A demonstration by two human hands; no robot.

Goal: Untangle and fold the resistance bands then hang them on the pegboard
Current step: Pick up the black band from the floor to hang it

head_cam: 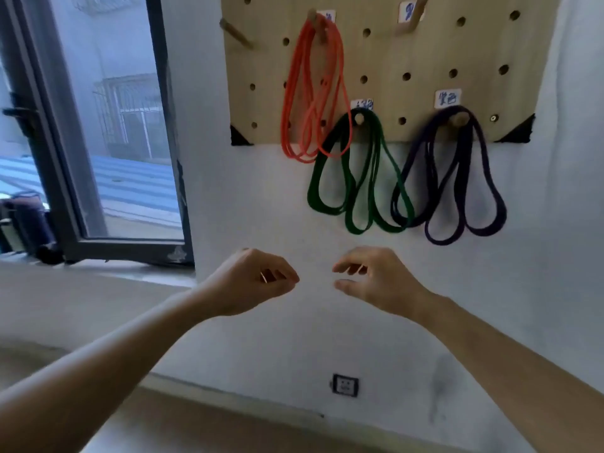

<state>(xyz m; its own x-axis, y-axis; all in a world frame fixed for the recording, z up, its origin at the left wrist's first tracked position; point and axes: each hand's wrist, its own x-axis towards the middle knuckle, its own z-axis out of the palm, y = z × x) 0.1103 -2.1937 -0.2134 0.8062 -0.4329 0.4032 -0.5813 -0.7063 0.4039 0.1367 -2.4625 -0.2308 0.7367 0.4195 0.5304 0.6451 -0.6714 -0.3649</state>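
A wooden pegboard (408, 53) hangs on the white wall. An orange resistance band (295, 93) hangs folded from an upper peg. A green band (315, 191) hangs from a lower peg, and a purple band (493, 204) hangs from the peg to its right. Both bands droop below the board's lower edge. My left hand (255, 282) and my right hand (379, 279) float below the bands, well apart from them. Each hand is empty with its fingers loosely curled and apart.
Two bare wooden pegs (237, 34) (413, 14) stick out at the board's top. An open dark-framed window (114, 125) stands at the left above a ledge (98, 282). A wall socket (345, 384) sits low on the wall.
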